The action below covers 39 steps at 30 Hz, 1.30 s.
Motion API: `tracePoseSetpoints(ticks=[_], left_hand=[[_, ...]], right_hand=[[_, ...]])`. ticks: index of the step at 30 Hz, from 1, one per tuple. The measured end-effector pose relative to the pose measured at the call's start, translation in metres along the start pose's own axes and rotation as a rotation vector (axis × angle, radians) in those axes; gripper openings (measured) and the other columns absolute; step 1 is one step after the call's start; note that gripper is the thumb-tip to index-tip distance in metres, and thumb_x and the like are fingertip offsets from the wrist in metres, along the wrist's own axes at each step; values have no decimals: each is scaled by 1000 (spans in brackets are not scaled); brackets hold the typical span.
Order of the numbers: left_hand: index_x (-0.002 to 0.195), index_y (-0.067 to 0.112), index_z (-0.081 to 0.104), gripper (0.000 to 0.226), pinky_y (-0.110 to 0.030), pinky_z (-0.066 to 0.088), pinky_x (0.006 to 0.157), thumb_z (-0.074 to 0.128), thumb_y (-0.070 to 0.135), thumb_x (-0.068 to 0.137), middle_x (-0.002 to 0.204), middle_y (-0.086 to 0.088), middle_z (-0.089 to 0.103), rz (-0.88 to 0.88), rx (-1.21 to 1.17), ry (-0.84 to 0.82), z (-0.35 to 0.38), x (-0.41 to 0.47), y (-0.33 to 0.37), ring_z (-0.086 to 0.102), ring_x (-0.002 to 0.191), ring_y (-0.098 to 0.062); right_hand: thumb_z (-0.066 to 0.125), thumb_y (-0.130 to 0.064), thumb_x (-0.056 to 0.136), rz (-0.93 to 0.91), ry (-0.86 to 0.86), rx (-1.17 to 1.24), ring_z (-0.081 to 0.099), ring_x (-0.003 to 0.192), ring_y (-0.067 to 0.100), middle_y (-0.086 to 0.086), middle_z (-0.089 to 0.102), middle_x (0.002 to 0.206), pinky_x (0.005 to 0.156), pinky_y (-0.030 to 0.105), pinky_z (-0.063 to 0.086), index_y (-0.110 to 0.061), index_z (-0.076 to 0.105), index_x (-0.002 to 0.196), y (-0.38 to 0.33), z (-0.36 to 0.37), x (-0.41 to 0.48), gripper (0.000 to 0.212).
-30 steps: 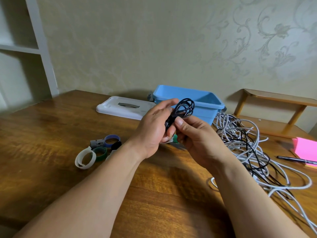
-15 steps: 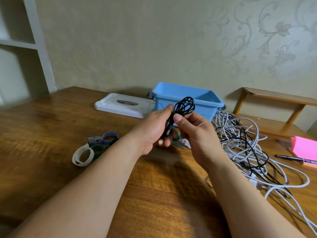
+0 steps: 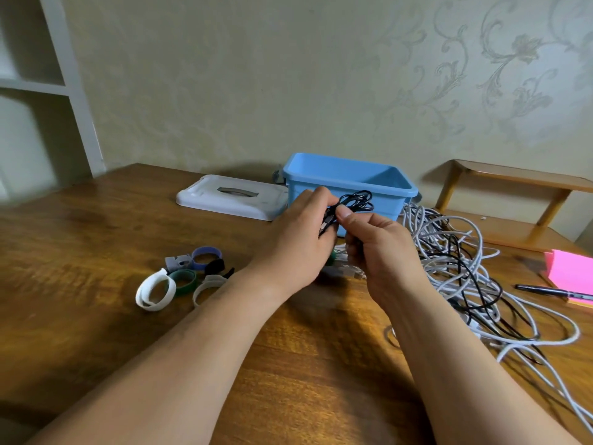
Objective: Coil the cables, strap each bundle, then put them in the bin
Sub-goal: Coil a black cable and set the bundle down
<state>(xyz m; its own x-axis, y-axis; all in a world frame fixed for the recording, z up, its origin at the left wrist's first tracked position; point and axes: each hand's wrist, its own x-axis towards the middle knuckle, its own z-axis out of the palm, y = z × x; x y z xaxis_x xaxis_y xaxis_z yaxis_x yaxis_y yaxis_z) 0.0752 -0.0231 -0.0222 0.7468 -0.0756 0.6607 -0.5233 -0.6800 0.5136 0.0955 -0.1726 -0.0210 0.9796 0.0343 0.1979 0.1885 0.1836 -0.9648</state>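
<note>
One step short of strapped

Left hand [image 3: 288, 248] and right hand [image 3: 382, 252], both pinching the black cable coil [image 3: 356, 200] just above the tabletop [image 3: 96, 236]. Hold the loops squeezed flat, free one hand, reach for the straps [image 3: 179, 277] at left. Beyond: loose cables [image 3: 455, 268], blue bin [image 3: 337, 170].

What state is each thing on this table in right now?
Small black cable coil: coiled, gripped by left hand and right hand.
Blue plastic bin: open, lid off.
White plastic lid: flat beside bin.
White and black cable pile: loose, tangled.
Coloured strap loops: lying unused.
</note>
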Motion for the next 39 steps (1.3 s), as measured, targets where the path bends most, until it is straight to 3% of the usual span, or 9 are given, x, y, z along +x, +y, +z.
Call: tracePoseSetpoints(ticks=[6,9,14,18,23,27,30,34,39], left_hand=[[130,15,60,24,-40,61,86,60,23,108,122,1,69,-30,-15,66,-2,2,2,66,106,-13],[128,18,61,20,-33,59,78,56,26,110,108,5,69,-105,-89,86,-2,0,5,65,92,-7],[122,20,64,17,-23,54,60,54,27,111,93,5,71,-221,-337,60,-2,-1,9,67,79,-7],[120,12,65,18,-29,52,54,55,24,109,72,16,63,-331,-610,-14,-4,1,11,59,56,-6],[104,8,67,21,-26,44,49,58,25,110,70,3,54,-385,-769,51,-6,2,11,49,54,-8],[95,10,62,21,-27,44,47,57,23,110,72,-2,55,-419,-871,53,-5,4,10,45,52,-13],[90,13,59,25,-29,45,49,52,23,112,70,-6,55,-420,-952,17,-6,3,10,42,48,-19],[98,8,59,28,-29,38,47,44,25,114,62,-8,49,-425,-1017,-22,-7,3,12,40,44,-24],[110,9,73,44,-30,40,47,39,36,114,58,-4,43,-538,-1086,-143,-15,2,13,41,45,-24]], right_hand=[[72,-20,101,-47,-61,5,45,60,11,2,54,68,57,23,40,-14,77,81,-2,0,-1,21],[68,-16,103,-70,-82,2,46,63,11,1,58,71,60,24,41,-13,78,89,-1,1,-1,17],[66,-18,105,-70,-99,15,44,63,14,4,51,69,62,32,39,-9,73,89,1,2,-1,19],[67,-19,104,-72,-87,40,42,62,18,6,50,67,60,37,41,-9,70,83,3,4,-1,24],[70,-22,103,-144,-86,4,49,65,16,3,60,72,65,36,44,-9,73,92,5,6,-1,17],[68,-20,104,-165,-100,8,54,71,23,19,68,85,63,33,50,-1,71,101,8,8,-2,19],[68,-21,104,-141,-150,75,60,67,32,27,67,82,61,40,46,2,63,104,5,9,-5,24],[60,-14,108,-131,-228,126,59,62,34,29,63,83,57,37,46,3,60,108,4,5,-4,17],[67,-22,104,-117,-304,112,57,72,40,34,60,93,61,43,48,0,65,126,3,4,-3,31]])
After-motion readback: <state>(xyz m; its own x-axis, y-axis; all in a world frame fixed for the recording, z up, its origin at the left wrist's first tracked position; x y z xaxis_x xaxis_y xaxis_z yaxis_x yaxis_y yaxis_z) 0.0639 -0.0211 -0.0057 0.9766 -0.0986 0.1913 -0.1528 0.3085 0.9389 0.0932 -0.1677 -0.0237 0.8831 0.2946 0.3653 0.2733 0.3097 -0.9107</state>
